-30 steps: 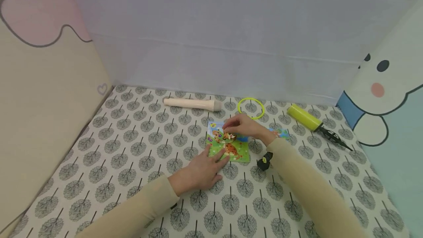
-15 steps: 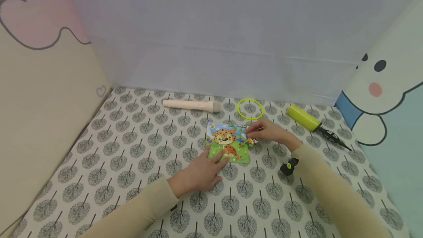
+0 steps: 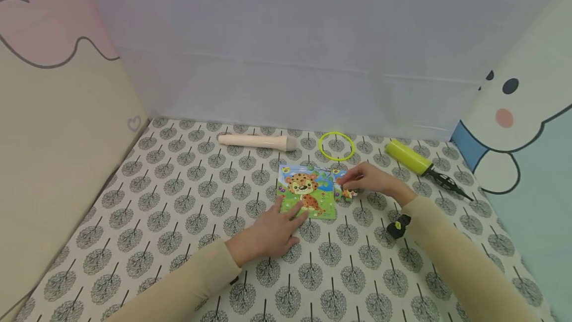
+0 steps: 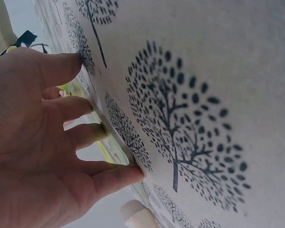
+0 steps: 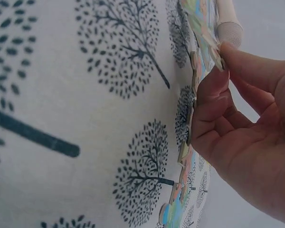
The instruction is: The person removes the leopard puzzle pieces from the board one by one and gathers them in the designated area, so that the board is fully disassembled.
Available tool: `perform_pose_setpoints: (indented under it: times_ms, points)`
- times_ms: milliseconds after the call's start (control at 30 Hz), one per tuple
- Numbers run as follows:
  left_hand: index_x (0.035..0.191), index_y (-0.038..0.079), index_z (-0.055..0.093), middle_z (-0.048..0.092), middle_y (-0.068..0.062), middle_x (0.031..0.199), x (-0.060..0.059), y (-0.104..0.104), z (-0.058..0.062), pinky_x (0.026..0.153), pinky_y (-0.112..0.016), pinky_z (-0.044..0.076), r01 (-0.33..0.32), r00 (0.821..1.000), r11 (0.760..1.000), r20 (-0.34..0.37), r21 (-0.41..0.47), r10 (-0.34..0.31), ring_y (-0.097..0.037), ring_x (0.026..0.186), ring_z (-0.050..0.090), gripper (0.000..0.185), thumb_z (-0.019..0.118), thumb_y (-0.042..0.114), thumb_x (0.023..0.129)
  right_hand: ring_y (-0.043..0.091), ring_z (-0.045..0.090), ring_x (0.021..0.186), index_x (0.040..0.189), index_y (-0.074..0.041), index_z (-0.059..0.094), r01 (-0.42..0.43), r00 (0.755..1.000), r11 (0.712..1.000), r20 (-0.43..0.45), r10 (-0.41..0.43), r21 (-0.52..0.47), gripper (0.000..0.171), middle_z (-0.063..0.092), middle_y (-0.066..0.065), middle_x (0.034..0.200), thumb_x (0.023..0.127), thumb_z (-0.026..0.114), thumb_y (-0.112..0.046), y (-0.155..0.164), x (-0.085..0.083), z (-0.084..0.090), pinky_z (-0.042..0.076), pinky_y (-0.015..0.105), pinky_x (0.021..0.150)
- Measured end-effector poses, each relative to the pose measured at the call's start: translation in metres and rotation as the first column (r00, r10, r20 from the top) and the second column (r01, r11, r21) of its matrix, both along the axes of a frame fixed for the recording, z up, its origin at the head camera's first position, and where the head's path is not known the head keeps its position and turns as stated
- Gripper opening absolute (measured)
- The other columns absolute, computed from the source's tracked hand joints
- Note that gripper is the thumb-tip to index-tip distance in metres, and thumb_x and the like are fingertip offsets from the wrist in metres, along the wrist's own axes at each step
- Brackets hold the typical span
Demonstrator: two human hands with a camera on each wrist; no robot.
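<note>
A square leopard puzzle board [image 3: 308,188] lies on the tree-print cloth. My left hand [image 3: 271,232] rests on its lower left part, fingers spread; in the left wrist view the fingertips [image 4: 128,175] press at the board's edge. My right hand [image 3: 368,179] is just right of the board. In the right wrist view its thumb and index finger pinch a thin, flat puzzle piece [image 5: 213,50], tilted above the cloth. Other puzzle pieces [image 5: 180,175] lie flat beneath that hand. Fingers partly cover the loose pieces [image 3: 340,188] beside the board.
Behind the board are a pale microphone-shaped stick [image 3: 256,142] and a yellow-green ring [image 3: 336,146]. A yellow pump [image 3: 407,157] with a black end lies at the right. A plain wall [image 3: 286,53] closes off the back.
My right hand has moved from over the board to its right side, uncovering the leopard picture, with a puzzle piece in its fingers. The left hand stays in place.
</note>
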State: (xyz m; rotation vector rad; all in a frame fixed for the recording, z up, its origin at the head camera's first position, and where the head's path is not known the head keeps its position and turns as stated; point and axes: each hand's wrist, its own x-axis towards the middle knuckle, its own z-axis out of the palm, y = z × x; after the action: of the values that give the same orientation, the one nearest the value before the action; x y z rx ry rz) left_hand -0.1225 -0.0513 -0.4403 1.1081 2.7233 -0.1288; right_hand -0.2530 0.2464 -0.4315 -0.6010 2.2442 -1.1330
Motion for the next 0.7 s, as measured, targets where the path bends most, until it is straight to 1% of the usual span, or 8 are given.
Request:
perform_pose_setpoints:
  times_ms: [67,133,300,400,467,533,700]
  points:
    - [0.153,0.019,0.023,0.018,-0.009,0.156,0.0,0.0,0.0,0.105,-0.053,0.03,-0.007,1.0,1.0,0.007,-0.002,0.008,-0.05,0.134,0.02,0.066,0.044,0.049,0.098,0.025,0.063,0.093,0.11,0.001,0.069,0.015,1.0,1.0,-0.006,-0.015,0.02,0.022,0.068,0.012,0.105,0.091,0.066,-0.01,-0.001,0.0,-0.002,0.053,0.04,0.079]
    - [0.153,0.02,0.023,0.017,-0.009,0.156,0.0,0.0,-0.001,0.105,-0.053,0.03,-0.015,1.0,1.0,0.018,-0.001,0.015,-0.05,0.135,0.019,0.067,0.044,0.05,0.098,0.022,0.064,0.091,0.108,-0.002,0.071,0.027,0.999,0.998,-0.033,-0.025,0.05,0.02,0.069,0.009,0.103,0.09,0.067,-0.011,-0.002,0.0,-0.006,0.054,0.038,0.076]
    - [0.153,0.02,0.022,0.016,-0.009,0.156,0.001,0.001,-0.002,0.104,-0.054,0.031,-0.023,0.999,1.0,0.024,-0.006,0.023,-0.05,0.135,0.019,0.066,0.043,0.05,0.098,0.016,0.063,0.082,0.1,-0.01,0.074,0.041,0.988,0.988,-0.15,-0.018,0.148,0.013,0.069,0.0,0.096,0.089,0.069,-0.015,-0.006,0.002,-0.011,0.053,0.034,0.069]
    - [0.153,0.02,0.022,0.016,-0.009,0.156,0.001,0.001,-0.001,0.105,-0.054,0.029,-0.018,1.0,1.0,0.017,-0.017,0.018,-0.049,0.135,0.019,0.066,0.043,0.05,0.098,0.015,0.061,0.075,0.096,-0.01,0.073,0.042,0.98,0.981,-0.199,-0.004,0.187,0.01,0.069,-0.002,0.089,0.088,0.07,-0.016,-0.009,0.003,-0.009,0.051,0.033,0.064]
    - [0.153,0.02,0.021,0.016,-0.009,0.156,0.001,0.001,-0.001,0.106,-0.053,0.027,-0.018,1.0,1.0,0.013,-0.026,0.018,-0.049,0.135,0.019,0.067,0.043,0.05,0.098,0.016,0.06,0.071,0.093,-0.01,0.073,0.044,0.977,0.979,-0.214,-0.001,0.198,0.009,0.068,-0.002,0.085,0.088,0.071,-0.016,-0.011,0.004,-0.007,0.049,0.034,0.061]
    - [0.154,0.021,0.02,0.016,-0.009,0.156,0.0,0.001,-0.001,0.107,-0.053,0.026,-0.018,1.0,0.999,0.007,-0.033,0.019,-0.048,0.135,0.019,0.067,0.042,0.051,0.098,0.016,0.059,0.069,0.092,-0.009,0.072,0.043,0.974,0.979,-0.225,0.003,0.201,0.008,0.067,-0.002,0.083,0.088,0.071,-0.016,-0.011,0.004,-0.006,0.049,0.034,0.06]
    - [0.153,0.021,0.02,0.015,-0.008,0.157,0.0,0.001,0.0,0.103,-0.053,0.033,-0.027,1.0,0.999,0.006,-0.025,0.027,-0.05,0.134,0.019,0.067,0.043,0.051,0.097,0.014,0.06,0.068,0.089,-0.011,0.072,0.044,0.966,0.974,-0.258,0.015,0.222,0.006,0.066,-0.004,0.079,0.087,0.072,-0.017,-0.011,0.004,-0.007,0.05,0.033,0.061]
